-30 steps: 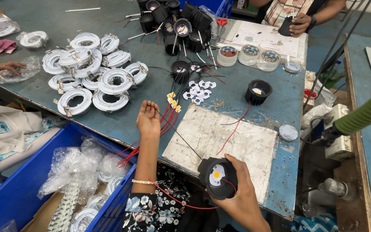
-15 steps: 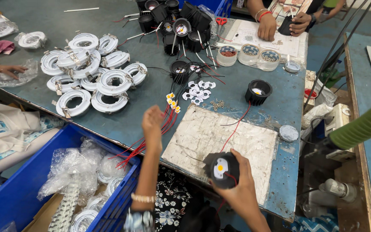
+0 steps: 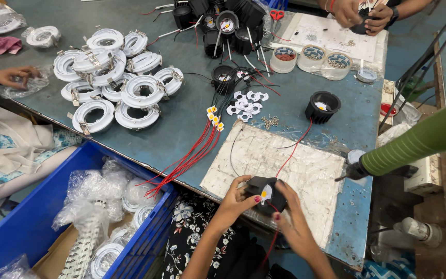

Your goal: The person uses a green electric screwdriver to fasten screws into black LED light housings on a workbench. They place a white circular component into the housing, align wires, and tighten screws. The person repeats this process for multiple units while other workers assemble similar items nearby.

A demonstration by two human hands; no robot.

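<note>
At the near table edge: both hands meet on one black housing (image 3: 265,194), over the pale work mat (image 3: 295,160).
Left hand (image 3: 233,202): fingers curled round the housing's left side, thumb and fingertips pinching its rim.
Right hand (image 3: 291,217): fingers closed over the right side, gripping it from the other flank.
Housing: held just above the mat's front edge, open face up, a yellow LED chip (image 3: 266,192) showing inside (partly covered by fingers).
Wires: a red lead (image 3: 290,155) and a black lead (image 3: 232,150) run from the housing back across the mat.
Nearby: loose red-wired chips (image 3: 213,114) fan out left of the mat; small white clips (image 3: 244,102) and screws (image 3: 271,122) lie beyond it; another black housing (image 3: 322,106) stands well apart.
Left of table: white rings (image 3: 114,77) in a heap; blue crate (image 3: 32,222) below the edge.
Others: a co-worker's hands at the far right corner, another hand at the left edge, a green sleeve (image 3: 419,142) at right.
Risk, drop: the housing sits past the table lip, so a slack grip would likely send it to the lap or floor.
Risk, wires: turning the housing could tug the thin leads and strain the chip joint.
Risk, snag: the red fan lies close enough to catch a wrist.
</note>
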